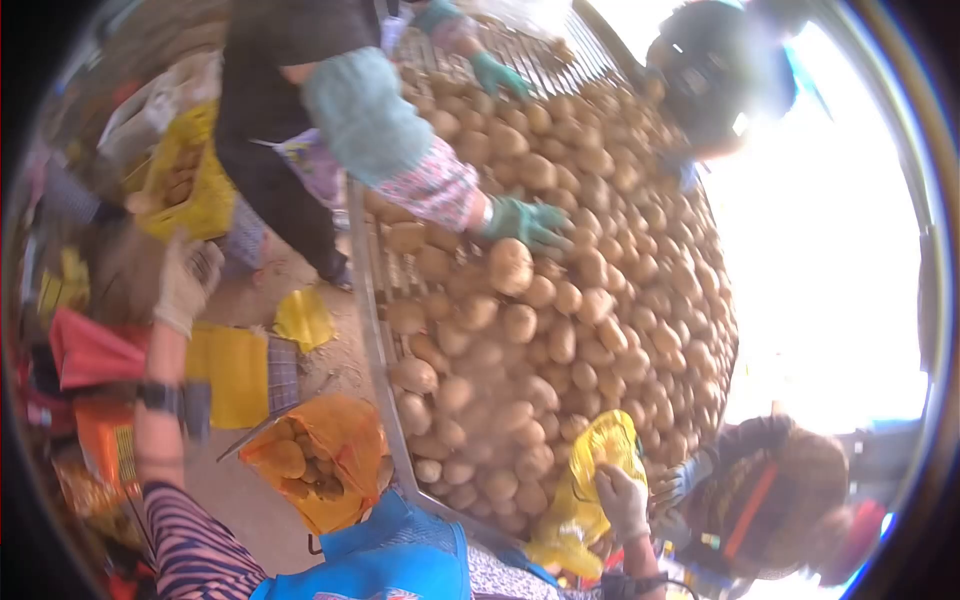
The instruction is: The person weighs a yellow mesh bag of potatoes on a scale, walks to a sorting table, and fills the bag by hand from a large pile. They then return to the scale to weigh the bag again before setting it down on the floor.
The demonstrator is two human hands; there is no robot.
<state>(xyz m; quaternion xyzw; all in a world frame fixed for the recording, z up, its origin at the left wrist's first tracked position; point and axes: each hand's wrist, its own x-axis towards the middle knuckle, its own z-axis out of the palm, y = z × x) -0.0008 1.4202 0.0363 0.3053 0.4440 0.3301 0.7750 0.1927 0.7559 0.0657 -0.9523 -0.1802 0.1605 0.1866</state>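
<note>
The person's blue apron (395, 555) sits between the right hand (623, 503), pinching a yellow bag (603, 445) beside potatoes (562, 340), and the left hand (188, 284), its grip unclear.

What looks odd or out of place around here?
One thing: a yellow scrap lies loose on the ground beside the slatted table, though I can't tell whether it was dropped or left there. I see no obvious spill of potatoes.

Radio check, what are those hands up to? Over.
Right hand gripping yellow bag beside potatoes. Left hand extended left, grip unclear. Co-worker's green glove among potatoes, apart from both.
</note>
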